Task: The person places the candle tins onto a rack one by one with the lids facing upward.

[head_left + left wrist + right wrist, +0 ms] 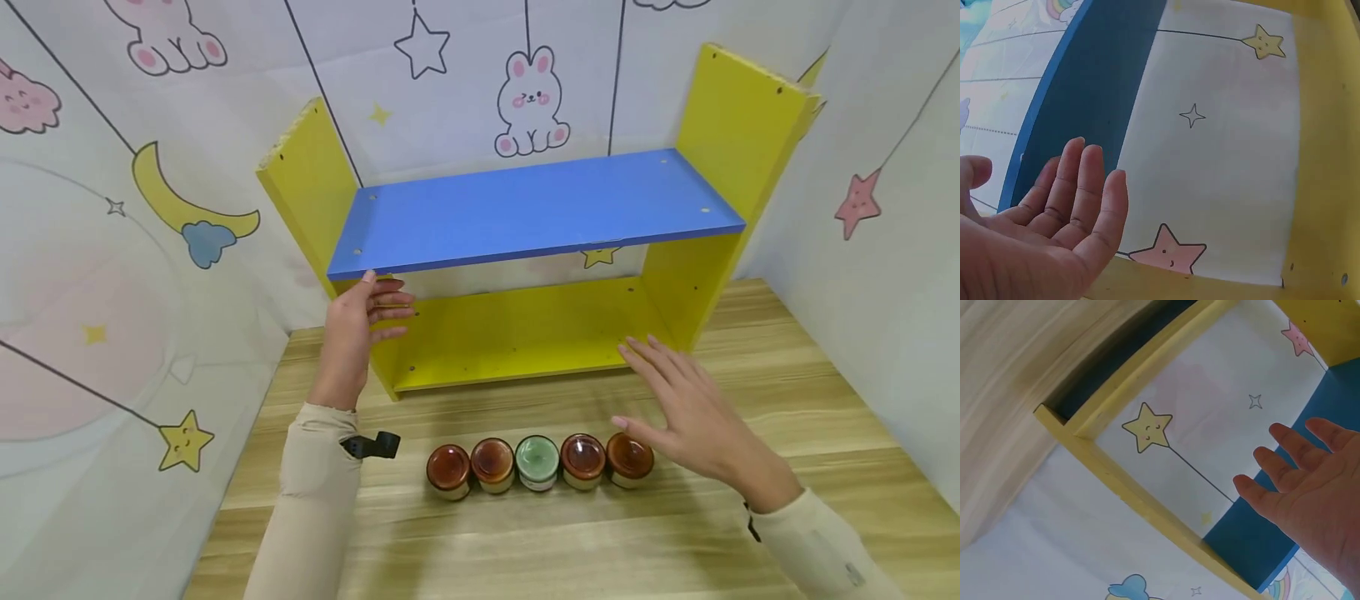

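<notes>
A small shelf unit with yellow sides (738,125) and a blue upper board (540,208) stands on the table. My left hand (352,333) is beside the blue board's front left corner, fingers loosely extended; whether the thumb touches the edge I cannot tell. In the left wrist view that hand (1066,231) holds nothing. My right hand (690,417) hovers before the yellow lower board (525,329), fingers spread and holding nothing. Below it, several small lidded jars stand in a row: brown-topped ones, such as the rightmost jar (630,458), and a green-topped jar (537,461) in the middle.
The wood-grain table (540,550) reaches out in front of the jars. Behind the unit hangs a white backdrop (465,108) printed with bunnies and stars. A black strap (371,446) sits on the left wrist.
</notes>
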`<move>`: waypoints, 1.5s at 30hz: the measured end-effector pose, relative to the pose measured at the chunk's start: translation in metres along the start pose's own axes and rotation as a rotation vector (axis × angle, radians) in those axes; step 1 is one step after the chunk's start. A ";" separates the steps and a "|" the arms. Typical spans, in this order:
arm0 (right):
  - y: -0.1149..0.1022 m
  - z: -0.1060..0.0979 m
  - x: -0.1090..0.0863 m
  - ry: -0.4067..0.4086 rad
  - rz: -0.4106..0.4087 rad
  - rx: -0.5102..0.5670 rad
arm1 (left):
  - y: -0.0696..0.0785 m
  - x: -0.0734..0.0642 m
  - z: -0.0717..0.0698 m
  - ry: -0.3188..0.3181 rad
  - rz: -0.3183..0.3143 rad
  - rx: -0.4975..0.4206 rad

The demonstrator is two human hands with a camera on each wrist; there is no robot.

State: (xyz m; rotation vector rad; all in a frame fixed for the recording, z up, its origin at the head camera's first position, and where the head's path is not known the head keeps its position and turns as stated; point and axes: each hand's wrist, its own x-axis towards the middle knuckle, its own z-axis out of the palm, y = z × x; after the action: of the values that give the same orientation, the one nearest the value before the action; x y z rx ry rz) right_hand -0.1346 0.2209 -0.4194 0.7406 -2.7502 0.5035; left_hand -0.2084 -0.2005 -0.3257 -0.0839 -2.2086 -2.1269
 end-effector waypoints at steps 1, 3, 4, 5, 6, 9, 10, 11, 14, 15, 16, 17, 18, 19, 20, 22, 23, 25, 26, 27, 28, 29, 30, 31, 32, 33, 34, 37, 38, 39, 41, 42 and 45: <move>0.000 0.001 -0.001 -0.004 0.006 0.004 | 0.001 0.002 -0.001 -0.008 -0.014 -0.035; 0.001 0.003 -0.004 -0.012 0.017 0.011 | 0.003 0.006 -0.004 -0.017 -0.040 -0.101; 0.001 0.004 -0.006 -0.017 0.024 0.019 | 0.004 0.008 -0.006 -0.023 -0.049 -0.131; 0.001 0.005 -0.008 -0.023 0.031 0.028 | 0.005 0.009 -0.007 -0.029 -0.058 -0.156; 0.001 0.006 -0.010 -0.028 0.038 0.038 | 0.006 0.011 -0.007 -0.035 -0.065 -0.175; 0.001 0.009 -0.015 -0.042 0.052 0.059 | 0.007 0.015 -0.009 -0.052 -0.083 -0.236; 0.001 0.011 -0.017 -0.045 0.057 0.065 | 0.008 0.016 -0.010 -0.057 -0.088 -0.254; 0.001 0.012 -0.018 -0.047 0.059 0.067 | 0.008 0.017 -0.010 -0.059 -0.093 -0.269; 0.001 0.015 -0.021 -0.045 0.060 0.069 | 0.010 0.020 -0.010 -0.066 -0.103 -0.310; 0.001 0.015 -0.022 -0.045 0.060 0.072 | 0.011 0.020 -0.010 -0.067 -0.105 -0.320; 0.001 0.016 -0.023 -0.041 0.061 0.076 | 0.012 0.021 -0.010 -0.069 -0.106 -0.329; 0.001 0.017 -0.024 -0.042 0.061 0.080 | 0.012 0.021 -0.010 -0.072 -0.106 -0.336; 0.001 0.018 -0.025 -0.040 0.063 0.084 | 0.013 0.021 -0.010 -0.073 -0.107 -0.342; 0.000 0.018 -0.026 -0.040 0.064 0.087 | 0.013 0.021 -0.010 -0.075 -0.109 -0.348; 0.000 0.019 -0.028 -0.039 0.067 0.090 | 0.013 0.022 -0.010 -0.077 -0.112 -0.354; 0.000 0.021 -0.030 -0.037 0.067 0.090 | 0.013 0.022 -0.010 -0.082 -0.118 -0.360; 0.000 0.021 -0.031 -0.038 0.068 0.091 | 0.014 0.022 -0.010 -0.084 -0.122 -0.361; 0.000 0.023 -0.032 -0.035 0.070 0.090 | 0.014 0.021 -0.010 -0.086 -0.132 -0.364; 0.000 0.023 -0.033 -0.037 0.071 0.091 | 0.014 0.021 -0.010 -0.087 -0.136 -0.365; 0.000 0.024 -0.034 -0.041 0.072 0.093 | 0.014 0.021 -0.010 -0.087 -0.140 -0.368; 0.001 0.024 -0.034 -0.043 0.075 0.096 | 0.014 0.021 -0.010 -0.088 -0.144 -0.372; 0.001 0.024 -0.034 -0.044 0.079 0.100 | 0.015 0.021 -0.009 -0.087 -0.146 -0.376; 0.001 0.025 -0.035 -0.044 0.079 0.102 | 0.015 0.021 -0.009 -0.086 -0.147 -0.379; 0.002 0.025 -0.035 -0.047 0.080 0.104 | 0.015 0.021 -0.009 -0.085 -0.147 -0.381; 0.002 0.026 -0.036 -0.048 0.078 0.104 | 0.015 0.021 -0.009 -0.085 -0.147 -0.381; 0.002 0.026 -0.036 -0.044 0.077 0.105 | 0.015 0.021 -0.009 -0.083 -0.146 -0.381; 0.002 0.027 -0.036 -0.039 0.076 0.103 | 0.014 0.021 -0.009 -0.081 -0.146 -0.379; 0.002 0.028 -0.037 -0.030 0.073 0.102 | 0.014 0.022 -0.008 -0.076 -0.155 -0.379; 0.002 0.028 -0.037 -0.027 0.074 0.102 | 0.014 0.023 -0.008 -0.074 -0.158 -0.380; 0.002 0.029 -0.038 -0.024 0.075 0.104 | 0.014 0.023 -0.008 -0.073 -0.160 -0.379; 0.002 0.029 -0.038 -0.025 0.076 0.105 | 0.014 0.023 -0.007 -0.072 -0.164 -0.378; 0.002 0.029 -0.038 -0.025 0.076 0.105 | 0.014 0.024 -0.007 -0.073 -0.162 -0.376; 0.002 0.029 -0.038 -0.025 0.073 0.101 | 0.013 0.024 -0.007 -0.079 -0.151 -0.369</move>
State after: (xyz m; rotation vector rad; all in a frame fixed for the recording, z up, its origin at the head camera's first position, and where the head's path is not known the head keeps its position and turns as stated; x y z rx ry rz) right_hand -0.1080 0.2281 -0.4591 0.6747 -2.8008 0.6567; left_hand -0.2312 -0.2072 -0.3099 -0.0224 -1.8849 -2.6343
